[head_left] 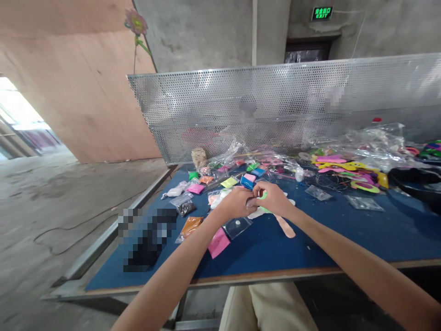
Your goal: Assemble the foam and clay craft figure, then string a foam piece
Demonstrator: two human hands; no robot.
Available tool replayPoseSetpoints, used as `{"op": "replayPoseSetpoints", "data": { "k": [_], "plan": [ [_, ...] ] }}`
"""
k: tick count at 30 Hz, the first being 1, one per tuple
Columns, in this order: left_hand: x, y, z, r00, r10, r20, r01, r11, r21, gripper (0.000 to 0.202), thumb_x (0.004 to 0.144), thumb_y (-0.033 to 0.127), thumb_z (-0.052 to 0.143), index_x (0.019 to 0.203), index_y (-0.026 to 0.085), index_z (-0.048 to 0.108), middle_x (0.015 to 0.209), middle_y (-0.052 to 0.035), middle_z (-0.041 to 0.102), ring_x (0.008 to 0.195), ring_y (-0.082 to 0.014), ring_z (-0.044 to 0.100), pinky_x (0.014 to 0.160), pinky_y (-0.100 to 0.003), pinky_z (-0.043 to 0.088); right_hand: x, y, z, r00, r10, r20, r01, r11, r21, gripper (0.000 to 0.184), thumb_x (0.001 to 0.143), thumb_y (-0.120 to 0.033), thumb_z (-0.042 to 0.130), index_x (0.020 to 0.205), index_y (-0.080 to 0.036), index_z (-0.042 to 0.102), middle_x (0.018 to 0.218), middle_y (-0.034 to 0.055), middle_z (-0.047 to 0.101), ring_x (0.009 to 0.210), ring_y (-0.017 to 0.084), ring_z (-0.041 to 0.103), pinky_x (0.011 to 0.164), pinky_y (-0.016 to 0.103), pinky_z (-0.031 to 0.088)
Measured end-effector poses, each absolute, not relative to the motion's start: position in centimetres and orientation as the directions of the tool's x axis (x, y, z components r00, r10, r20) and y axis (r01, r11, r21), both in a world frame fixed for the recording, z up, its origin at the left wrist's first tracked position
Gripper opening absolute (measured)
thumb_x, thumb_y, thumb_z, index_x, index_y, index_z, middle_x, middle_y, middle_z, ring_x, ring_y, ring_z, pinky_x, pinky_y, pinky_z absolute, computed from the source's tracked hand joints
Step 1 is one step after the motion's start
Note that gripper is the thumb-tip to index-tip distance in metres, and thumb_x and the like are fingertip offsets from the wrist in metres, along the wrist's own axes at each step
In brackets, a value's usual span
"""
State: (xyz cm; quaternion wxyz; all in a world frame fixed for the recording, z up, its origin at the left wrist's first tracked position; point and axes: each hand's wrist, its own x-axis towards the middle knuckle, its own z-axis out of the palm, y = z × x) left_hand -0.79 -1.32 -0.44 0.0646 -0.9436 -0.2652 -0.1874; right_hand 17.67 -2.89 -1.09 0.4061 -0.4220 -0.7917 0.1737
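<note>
My left hand (236,202) and my right hand (272,196) meet above the blue table top (344,234), fingers curled and pinched together on a small item between them that I cannot make out. Under the hands lies a pale craft shape (285,226) with a green piece (264,209) on it. A clear packet (237,226) and a pink packet (218,242) lie just in front of my left hand. Several small coloured packets, among them a blue packet (246,182), sit right behind the hands.
A perforated metal screen (292,105) stands along the table's back edge. Clear plastic bags (372,145) and bright foam cut-outs (344,166) are piled at the back right, with a black object (416,179) at the right edge. A blurred dark item (148,241) lies front left.
</note>
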Motion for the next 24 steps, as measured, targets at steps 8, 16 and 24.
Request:
{"op": "replayPoseSetpoints", "data": {
  "k": [8,16,24],
  "plan": [
    [-0.4,-1.1,-0.8,0.767,0.483,0.422,0.55,-0.834,-0.048,0.02,0.08,0.023,0.057,0.061,0.018,0.062,0.07,-0.004,0.067,0.073,-0.0178,0.063,0.067,-0.028,0.044,17.8,-2.9,-0.9,-0.325,0.828,0.457,0.473,0.561,-0.679,0.023,0.074,-0.039,0.071,0.072,-0.021,0.056,0.072,-0.0012,0.062,0.067,0.016,0.056,0.066,0.029,0.042],
    [-0.1,-2.0,-0.4,0.675,0.61,0.415,0.698,-0.711,-0.088,0.019,0.083,0.03,0.058,0.074,0.018,0.069,0.08,-0.007,0.071,0.082,-0.0225,0.067,0.065,-0.029,0.045,18.0,-2.5,-1.1,-0.32,0.803,0.502,0.461,0.595,-0.658,0.014,0.07,-0.026,0.066,0.078,-0.022,0.056,0.077,-0.0016,0.062,0.073,0.017,0.057,0.07,0.03,0.043],
    [0.2,-2.3,0.1,0.692,0.6,0.401,0.689,-0.715,-0.119,0.015,0.08,0.029,0.061,0.076,0.018,0.07,0.079,-0.0082,0.071,0.082,-0.0236,0.066,0.069,-0.032,0.049,17.3,-3.2,-0.8,-0.262,0.814,0.518,0.498,0.574,-0.65,0.026,0.066,-0.024,0.067,0.091,-0.025,0.058,0.087,-0.0009,0.066,0.077,0.019,0.06,0.07,0.03,0.043]
  ]
}}
